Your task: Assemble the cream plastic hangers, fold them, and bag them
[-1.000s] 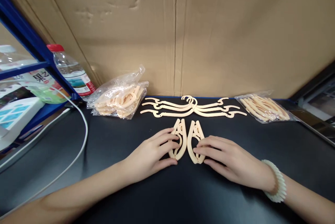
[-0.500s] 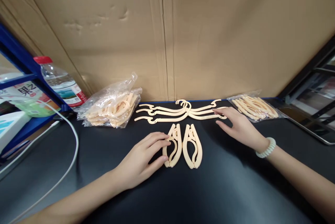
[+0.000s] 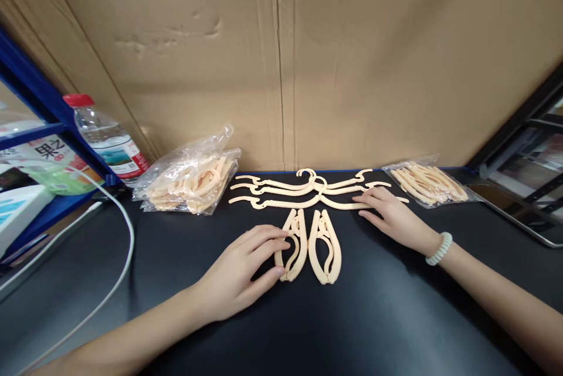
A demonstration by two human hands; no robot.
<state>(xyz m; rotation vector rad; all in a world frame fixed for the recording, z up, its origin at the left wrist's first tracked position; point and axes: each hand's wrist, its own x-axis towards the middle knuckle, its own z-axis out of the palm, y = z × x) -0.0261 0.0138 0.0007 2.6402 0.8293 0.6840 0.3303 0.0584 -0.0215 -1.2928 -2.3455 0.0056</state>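
Observation:
My left hand (image 3: pixel 246 270), fingers apart, rests at the left side of a folded cream hanger (image 3: pixel 301 247), its fingertips touching it. A second folded hanger (image 3: pixel 336 247) lies just to the right. Behind them, three unfolded cream hangers (image 3: pixel 290 204) are laid one behind another, their hooks overlapping in the middle. My right hand (image 3: pixel 393 217) is over the right arm of the nearest unfolded hanger, thumb and fingertips at its edge and hiding part of it; the fingers are slightly spread.
A clear bag of hangers (image 3: pixel 189 185) lies at the left, another bag (image 3: pixel 426 181) at the right. Further left are a water bottle (image 3: pixel 112 144), a blue rack (image 3: pixel 26 77) and a white cable (image 3: pixel 129 235). A dark tablet-like object (image 3: pixel 510 212) lies far right, and cardboard (image 3: pixel 373 59) stands behind.
The nearest unfolded hanger has shifted right and slightly toward me, separating from the others on that side. My right hand has moved a little left and down. My left hand has barely moved.

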